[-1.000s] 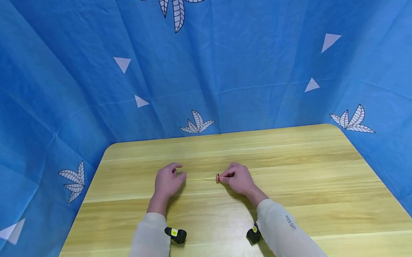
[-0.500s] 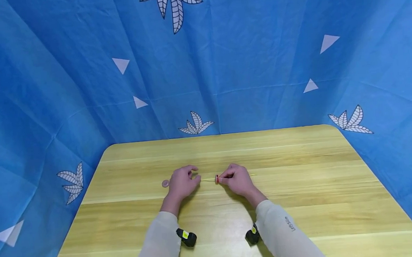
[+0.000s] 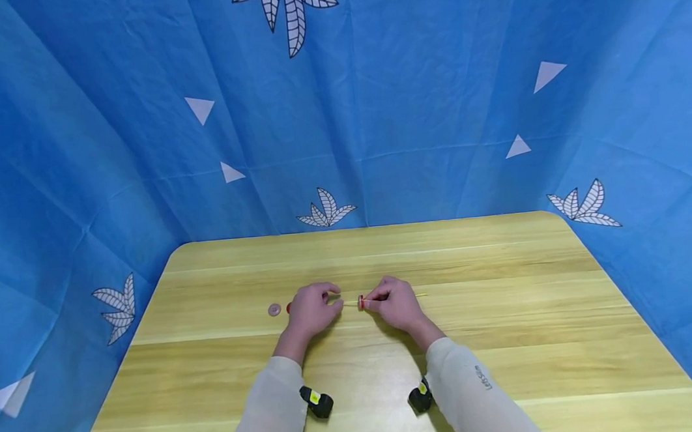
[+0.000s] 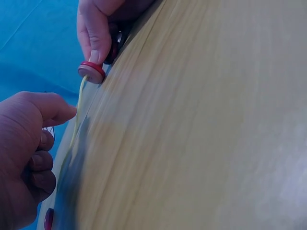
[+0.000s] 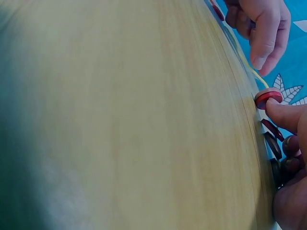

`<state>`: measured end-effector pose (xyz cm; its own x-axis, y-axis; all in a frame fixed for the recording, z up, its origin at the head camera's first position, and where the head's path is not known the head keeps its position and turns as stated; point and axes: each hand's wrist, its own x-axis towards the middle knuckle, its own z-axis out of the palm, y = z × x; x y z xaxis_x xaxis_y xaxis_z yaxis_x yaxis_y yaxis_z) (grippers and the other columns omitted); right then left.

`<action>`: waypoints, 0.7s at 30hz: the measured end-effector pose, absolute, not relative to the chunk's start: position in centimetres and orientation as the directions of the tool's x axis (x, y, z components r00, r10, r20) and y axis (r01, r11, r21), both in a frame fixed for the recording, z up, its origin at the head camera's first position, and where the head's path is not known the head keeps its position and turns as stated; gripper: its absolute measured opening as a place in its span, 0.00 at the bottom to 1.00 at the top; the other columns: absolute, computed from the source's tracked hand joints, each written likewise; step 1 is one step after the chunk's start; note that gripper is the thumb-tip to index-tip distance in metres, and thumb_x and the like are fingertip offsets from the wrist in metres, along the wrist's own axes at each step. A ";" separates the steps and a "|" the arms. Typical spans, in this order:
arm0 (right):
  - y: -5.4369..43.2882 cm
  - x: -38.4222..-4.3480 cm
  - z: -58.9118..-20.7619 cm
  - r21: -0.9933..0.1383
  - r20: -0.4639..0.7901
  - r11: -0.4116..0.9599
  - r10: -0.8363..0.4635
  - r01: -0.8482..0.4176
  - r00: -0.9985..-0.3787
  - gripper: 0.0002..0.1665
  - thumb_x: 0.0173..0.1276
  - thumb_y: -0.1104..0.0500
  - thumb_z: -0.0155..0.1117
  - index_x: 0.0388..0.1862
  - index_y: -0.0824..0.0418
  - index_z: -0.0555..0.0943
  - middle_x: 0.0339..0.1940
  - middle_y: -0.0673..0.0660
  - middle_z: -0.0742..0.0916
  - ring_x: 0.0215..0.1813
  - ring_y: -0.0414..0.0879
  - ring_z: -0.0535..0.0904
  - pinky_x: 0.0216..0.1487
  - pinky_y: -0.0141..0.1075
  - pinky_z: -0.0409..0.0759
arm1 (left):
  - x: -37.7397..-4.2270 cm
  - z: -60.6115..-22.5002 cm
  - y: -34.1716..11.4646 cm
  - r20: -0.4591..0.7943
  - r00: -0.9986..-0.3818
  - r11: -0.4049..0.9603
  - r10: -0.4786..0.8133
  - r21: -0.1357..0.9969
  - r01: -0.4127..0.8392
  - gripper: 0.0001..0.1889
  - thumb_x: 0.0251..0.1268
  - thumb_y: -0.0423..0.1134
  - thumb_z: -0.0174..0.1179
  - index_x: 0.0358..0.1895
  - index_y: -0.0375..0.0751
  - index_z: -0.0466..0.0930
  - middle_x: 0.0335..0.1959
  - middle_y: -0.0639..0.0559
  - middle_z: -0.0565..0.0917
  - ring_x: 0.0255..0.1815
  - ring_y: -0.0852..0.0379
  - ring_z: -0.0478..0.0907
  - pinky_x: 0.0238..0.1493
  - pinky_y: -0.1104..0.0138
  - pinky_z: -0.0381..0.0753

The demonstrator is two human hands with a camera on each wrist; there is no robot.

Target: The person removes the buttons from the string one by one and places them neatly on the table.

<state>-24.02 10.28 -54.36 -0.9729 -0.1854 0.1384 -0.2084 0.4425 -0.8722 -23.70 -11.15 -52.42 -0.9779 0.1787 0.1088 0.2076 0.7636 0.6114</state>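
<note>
With thumb and forefinger, my right hand pinches a pair of buttons, one pinkish and one red, standing face to face on edge. A thin yellow cord comes out of the pinkish one and runs left; its other end shows past the right hand. My left hand is over the cord just to the left, thumb and forefinger apart, the other fingers loosely bent. Its fingertip is right beside the cord in the left wrist view. Behind that hand, a red button is mostly hidden.
A pinkish button lies flat at the left of the row. Under the right hand are another red button and dark buttons. The wooden table ends at a blue curtain.
My left hand has moved right along the cord toward the pinched buttons, uncovering the pinkish button and part of the red one. My right hand keeps its pinch in nearly the same place.
</note>
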 end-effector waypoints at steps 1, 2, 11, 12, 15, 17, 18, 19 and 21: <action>10.3 -24.0 -54.4 -0.872 0.139 0.443 -0.185 -0.209 -0.973 0.07 0.57 0.65 0.78 0.24 0.53 0.91 0.25 0.48 0.79 0.29 0.45 0.73 0.32 0.38 0.72 | -23.7 -52.5 -11.1 0.113 -0.976 0.768 0.187 0.603 0.217 0.10 0.60 0.41 0.68 0.44 0.46 0.88 0.13 0.58 0.68 0.16 0.61 0.62 0.23 0.65 0.65; 10.2 -24.0 -54.4 -0.870 0.140 0.445 -0.184 -0.210 -0.973 0.07 0.57 0.65 0.78 0.24 0.54 0.91 0.24 0.48 0.79 0.29 0.45 0.73 0.32 0.38 0.72 | -23.7 -52.5 -11.0 0.119 -0.974 0.773 0.193 0.593 0.225 0.09 0.60 0.41 0.68 0.43 0.47 0.88 0.14 0.59 0.69 0.17 0.61 0.63 0.24 0.65 0.67; 10.3 -24.1 -54.2 -0.862 0.134 0.463 -0.184 -0.206 -0.974 0.06 0.58 0.64 0.78 0.25 0.54 0.91 0.25 0.48 0.79 0.30 0.45 0.74 0.33 0.39 0.72 | -23.6 -52.4 -10.1 0.118 -0.963 0.792 0.241 0.550 0.265 0.08 0.59 0.41 0.69 0.41 0.49 0.90 0.30 0.59 0.81 0.27 0.60 0.72 0.30 0.64 0.74; 10.3 -24.1 -54.2 -0.863 0.131 0.463 -0.182 -0.203 -0.975 0.06 0.58 0.64 0.78 0.24 0.54 0.91 0.25 0.49 0.79 0.30 0.45 0.74 0.33 0.39 0.73 | -23.6 -52.4 -10.0 0.114 -0.963 0.795 0.244 0.545 0.266 0.08 0.59 0.41 0.69 0.41 0.49 0.90 0.31 0.58 0.82 0.28 0.60 0.73 0.30 0.64 0.74; 10.3 -24.1 -54.2 -0.863 0.130 0.463 -0.181 -0.201 -0.975 0.07 0.58 0.64 0.78 0.24 0.53 0.91 0.25 0.48 0.79 0.30 0.45 0.74 0.34 0.39 0.73 | -23.5 -52.4 -9.8 0.101 -0.964 0.800 0.246 0.540 0.261 0.09 0.60 0.41 0.69 0.43 0.48 0.90 0.35 0.56 0.83 0.31 0.60 0.75 0.33 0.63 0.76; 10.2 -24.1 -54.1 -0.862 0.132 0.465 -0.181 -0.203 -0.975 0.08 0.58 0.65 0.78 0.24 0.53 0.90 0.25 0.48 0.79 0.30 0.45 0.74 0.34 0.39 0.73 | -23.4 -52.5 -9.7 0.091 -0.965 0.802 0.247 0.539 0.256 0.10 0.60 0.42 0.69 0.44 0.48 0.89 0.37 0.55 0.84 0.33 0.60 0.76 0.35 0.63 0.77; 10.2 -24.0 -54.1 -0.861 0.134 0.466 -0.182 -0.205 -0.974 0.08 0.58 0.65 0.78 0.24 0.53 0.90 0.25 0.48 0.79 0.30 0.45 0.74 0.34 0.39 0.73 | -23.4 -52.5 -9.7 0.086 -0.965 0.804 0.246 0.538 0.253 0.10 0.60 0.42 0.69 0.45 0.48 0.89 0.38 0.55 0.84 0.34 0.60 0.76 0.36 0.63 0.77; 10.2 -24.0 -54.1 -0.859 0.137 0.467 -0.182 -0.208 -0.974 0.08 0.58 0.65 0.78 0.24 0.53 0.90 0.25 0.48 0.79 0.30 0.45 0.74 0.33 0.39 0.73 | -23.4 -52.5 -9.6 0.083 -0.965 0.803 0.248 0.540 0.253 0.10 0.60 0.42 0.69 0.45 0.48 0.89 0.38 0.55 0.84 0.34 0.60 0.76 0.36 0.62 0.77; 10.2 -24.0 -54.1 -0.858 0.140 0.469 -0.184 -0.212 -0.973 0.08 0.57 0.65 0.78 0.24 0.53 0.90 0.25 0.48 0.79 0.30 0.45 0.74 0.33 0.39 0.73 | -23.4 -52.5 -9.5 0.079 -0.964 0.803 0.253 0.538 0.255 0.10 0.61 0.42 0.69 0.45 0.48 0.89 0.37 0.56 0.83 0.32 0.60 0.75 0.35 0.63 0.76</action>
